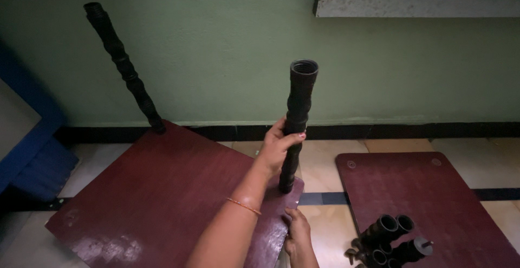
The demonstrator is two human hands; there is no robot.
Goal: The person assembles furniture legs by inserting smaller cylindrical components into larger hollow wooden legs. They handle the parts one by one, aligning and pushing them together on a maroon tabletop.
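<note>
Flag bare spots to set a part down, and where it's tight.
Free: middle of the tilted board, between the far post and the left hand; top of the second board, above the loose tubes. Tight: near corner, where both hands, right hand included, meet the held post.

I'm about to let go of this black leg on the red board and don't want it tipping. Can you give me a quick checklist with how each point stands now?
1. Left hand wrapped around the near leg: ok.
2. Near leg upright on the board's corner: ok, roughly vertical.
3. Leg's lower end fully seated in the red board: cannot tell, the joint is too dark.
4. Right hand steadying the board's edge: ok, it touches the edge below the leg.
5. Far leg standing at the back corner: ok, though it leans left.
6. Spare leg pieces within reach on the second board: ok.
</note>
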